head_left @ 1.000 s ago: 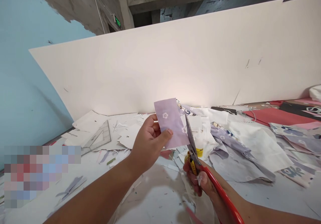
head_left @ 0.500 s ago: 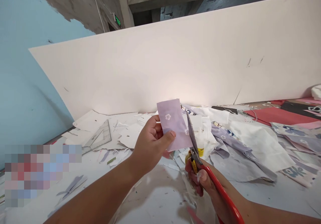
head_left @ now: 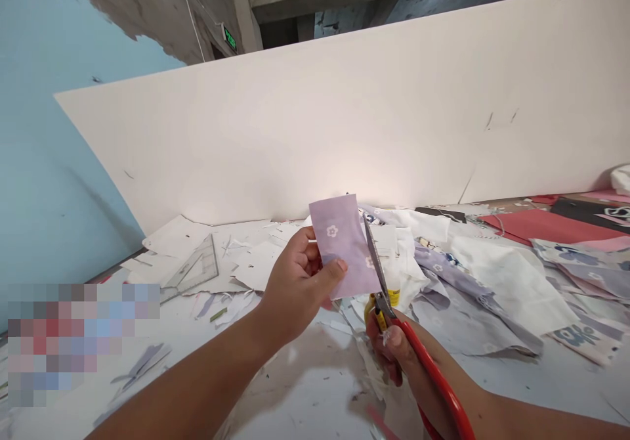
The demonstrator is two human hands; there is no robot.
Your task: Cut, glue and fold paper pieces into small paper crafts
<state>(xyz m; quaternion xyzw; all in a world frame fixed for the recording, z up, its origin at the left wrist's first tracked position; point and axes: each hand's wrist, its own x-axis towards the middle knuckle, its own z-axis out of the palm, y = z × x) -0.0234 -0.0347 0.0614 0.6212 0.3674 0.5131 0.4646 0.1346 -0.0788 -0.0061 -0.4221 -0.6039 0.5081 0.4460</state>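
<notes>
My left hand pinches a small lilac fabric piece with a white flower print, thumb on its front and fingers behind. My right hand is closed around red-handled scissors. Their long metal blades point up and away, with the blades' edge along the fabric's right side. I cannot tell whether the blades are cutting into the cloth. A yellow part shows near the scissors' pivot.
A clear plastic set square lies on white paper scraps at the left. Crumpled floral fabric and a small yellow-labelled bottle lie to the right, with red card beyond. A tall white board stands behind.
The lilac fabric and my left hand have shifted slightly right, closer to the scissor blades. The right hand and scissors stay nearly where they were.
</notes>
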